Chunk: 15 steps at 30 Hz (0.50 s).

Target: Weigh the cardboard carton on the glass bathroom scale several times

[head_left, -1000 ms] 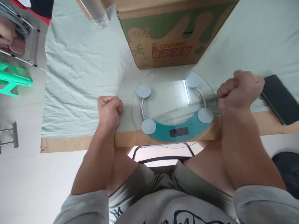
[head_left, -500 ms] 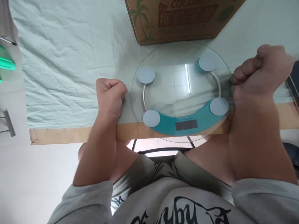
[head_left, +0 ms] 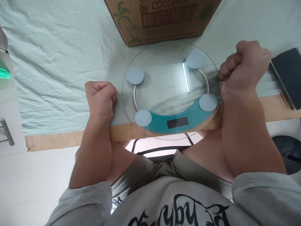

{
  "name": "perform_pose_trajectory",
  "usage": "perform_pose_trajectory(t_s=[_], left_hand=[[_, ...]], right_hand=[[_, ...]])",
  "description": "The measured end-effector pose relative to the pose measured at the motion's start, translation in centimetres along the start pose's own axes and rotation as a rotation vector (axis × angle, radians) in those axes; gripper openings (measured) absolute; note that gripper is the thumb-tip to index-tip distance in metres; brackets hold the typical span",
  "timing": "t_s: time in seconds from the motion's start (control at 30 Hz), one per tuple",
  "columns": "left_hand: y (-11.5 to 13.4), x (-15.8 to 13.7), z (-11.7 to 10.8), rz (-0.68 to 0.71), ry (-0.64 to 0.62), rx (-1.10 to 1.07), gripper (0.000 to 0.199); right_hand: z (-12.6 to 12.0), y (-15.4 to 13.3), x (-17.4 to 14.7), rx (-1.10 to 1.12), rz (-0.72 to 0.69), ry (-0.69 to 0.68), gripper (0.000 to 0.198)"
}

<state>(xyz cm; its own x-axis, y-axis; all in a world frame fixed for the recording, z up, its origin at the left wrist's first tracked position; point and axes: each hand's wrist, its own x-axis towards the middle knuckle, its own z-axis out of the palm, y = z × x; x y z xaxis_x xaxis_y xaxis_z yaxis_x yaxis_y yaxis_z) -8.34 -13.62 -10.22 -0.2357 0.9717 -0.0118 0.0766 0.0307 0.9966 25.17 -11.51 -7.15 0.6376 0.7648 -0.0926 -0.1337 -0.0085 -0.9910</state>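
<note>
A round glass bathroom scale (head_left: 164, 94) with a teal band and a dark display lies at the table's near edge, overhanging it slightly. My left hand (head_left: 100, 97) is a closed fist resting on the pale green cloth (head_left: 58, 62) just left of the scale, holding nothing. My right hand (head_left: 244, 67) is also a closed fist, raised at the scale's right rim; nothing shows in it.
A cardboard box (head_left: 162, 18) printed with "COCONUT" stands just behind the scale. A dark phone (head_left: 285, 75) lies at the right. The table's bare wooden edge (head_left: 58, 139) runs along the front. A chair frame (head_left: 162, 149) shows under the table between my knees.
The view has shifted down and sideways. Both fists stay closed beside the scale; the right fist sits a little higher against the rim than a second ago.
</note>
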Motion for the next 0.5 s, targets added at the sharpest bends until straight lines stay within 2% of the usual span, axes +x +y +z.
perform_pose_trajectory(t_s=[0.33, 0.5], left_hand=[[0.1, -0.1, 0.2, 0.009, 0.000, 0.007, 0.037], [0.2, -0.2, 0.2, 0.006, 0.007, 0.021, 0.038]], right_hand=[[0.7, -1.5, -0.6, -0.014, 0.076, -0.003, 0.048], [0.3, -0.8, -0.4, -0.031, 0.035, -0.021, 0.050]])
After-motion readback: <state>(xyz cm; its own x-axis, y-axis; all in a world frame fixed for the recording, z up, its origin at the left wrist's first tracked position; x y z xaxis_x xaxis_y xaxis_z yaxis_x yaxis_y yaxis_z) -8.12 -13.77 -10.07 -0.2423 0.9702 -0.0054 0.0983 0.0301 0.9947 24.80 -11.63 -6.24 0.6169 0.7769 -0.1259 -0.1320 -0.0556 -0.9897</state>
